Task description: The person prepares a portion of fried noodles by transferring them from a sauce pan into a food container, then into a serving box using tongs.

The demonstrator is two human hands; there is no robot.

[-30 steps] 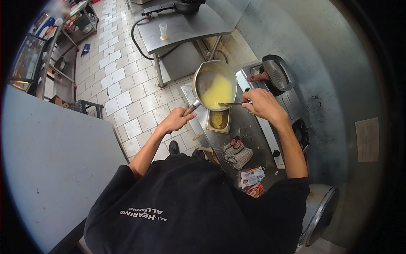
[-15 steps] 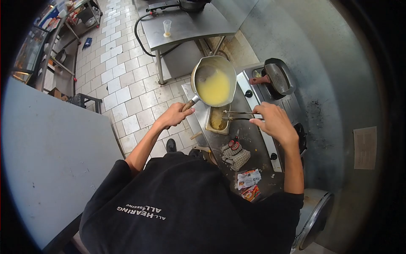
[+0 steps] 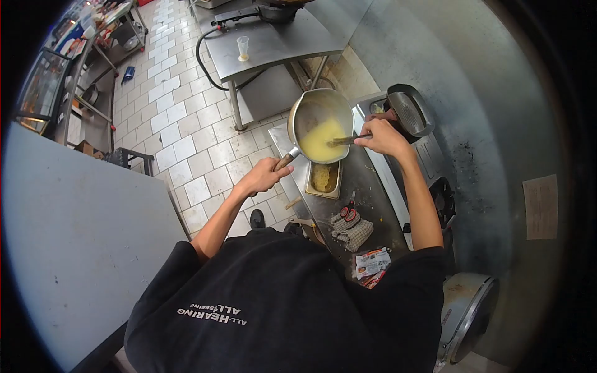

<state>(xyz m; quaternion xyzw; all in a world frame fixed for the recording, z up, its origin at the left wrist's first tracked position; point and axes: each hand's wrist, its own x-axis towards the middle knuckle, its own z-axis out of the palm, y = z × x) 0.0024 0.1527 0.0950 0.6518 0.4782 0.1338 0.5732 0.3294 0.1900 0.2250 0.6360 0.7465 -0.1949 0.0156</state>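
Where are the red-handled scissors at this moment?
In the head view, the red-handled scissors lie right of centre on the steel counter, partly on the checked cloth, just nearer the person than the rectangular tray.

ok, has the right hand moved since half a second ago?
Yes. The right hand went away from the body, from beside the tray to near the grill pan; its utensil now reaches into the saucepan.

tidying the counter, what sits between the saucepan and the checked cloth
Head view: a small steel tray of yellowish food lies between the saucepan and the checked cloth, with red-handled scissors on the cloth.
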